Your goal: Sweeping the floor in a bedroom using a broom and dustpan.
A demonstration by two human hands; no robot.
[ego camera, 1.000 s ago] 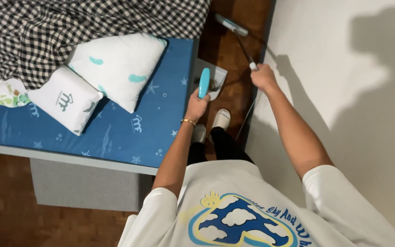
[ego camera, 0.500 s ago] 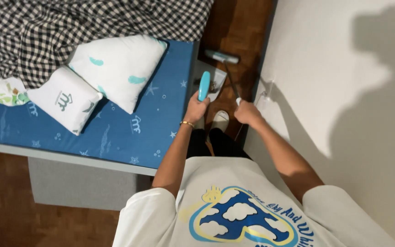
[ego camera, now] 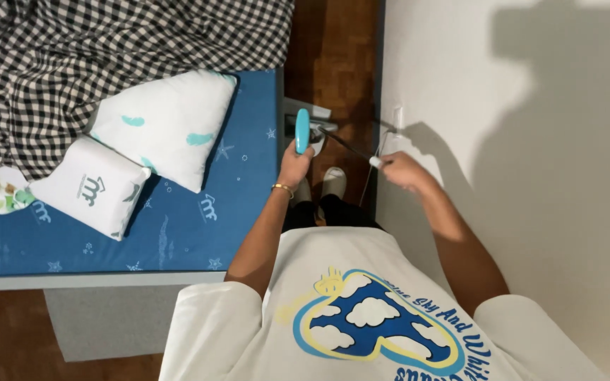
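Note:
My left hand (ego camera: 295, 161) is closed around a turquoise handle (ego camera: 302, 130) that stands upright over a grey dustpan (ego camera: 299, 113) on the wooden floor (ego camera: 330, 49). My right hand (ego camera: 398, 169) grips the white-tipped end of a thin dark broom stick (ego camera: 347, 144). The stick slants down to the pan, just right of the turquoise handle. Both hands are held out in front of my body, in the narrow gap between bed and wall. The broom's head is hidden behind the handle and pan.
To my left is a bed with a blue sheet (ego camera: 241, 183), two white pillows (ego camera: 167, 130) (ego camera: 93, 187) and a checked blanket (ego camera: 107, 56). A white wall (ego camera: 531, 141) runs close on the right. My white slippers (ego camera: 333, 182) are below the hands. A grey rug (ego camera: 100, 321) lies by the bed.
My right hand has pulled back toward my body, drawing the broom from far up the floor in to the dustpan. My left hand has barely moved.

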